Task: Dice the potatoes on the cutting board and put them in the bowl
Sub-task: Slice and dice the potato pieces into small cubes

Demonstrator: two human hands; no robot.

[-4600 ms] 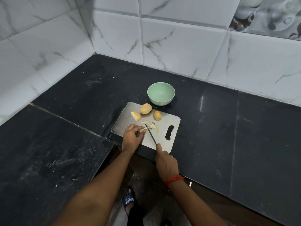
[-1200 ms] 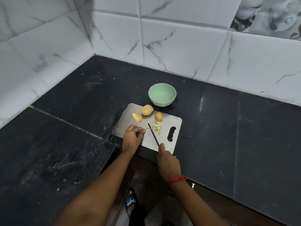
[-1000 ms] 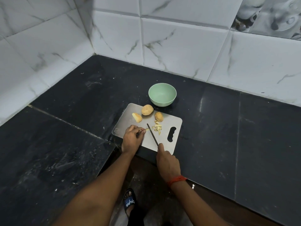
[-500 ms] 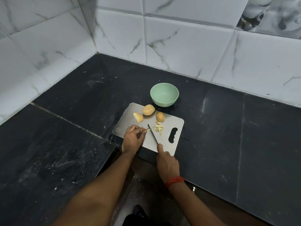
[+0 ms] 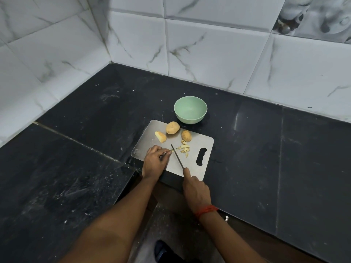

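A grey cutting board (image 5: 204, 142) lies at the counter's front edge. On its far side sit a whole potato (image 5: 172, 127), a smaller potato (image 5: 186, 135) and a cut potato piece (image 5: 160, 136). A small heap of diced potato (image 5: 183, 148) lies right of the knife (image 5: 177, 156). My right hand (image 5: 196, 190) grips the knife handle, blade flat-edged down on the board. My left hand (image 5: 154, 161) pinches a thin potato strip (image 5: 169, 152) against the board, just left of the blade. The empty green bowl (image 5: 190, 109) stands behind the board.
The black stone counter (image 5: 266, 149) runs into a corner of white marble-look wall tiles (image 5: 209, 54). A step in the counter edge lies just below the board. A foot in a dark sandal (image 5: 161, 251) shows on the floor.
The loose potato strips have been cut down into a heap of dice right of the blade. My left hand now holds only a short strip; the knife stays in nearly the same spot.
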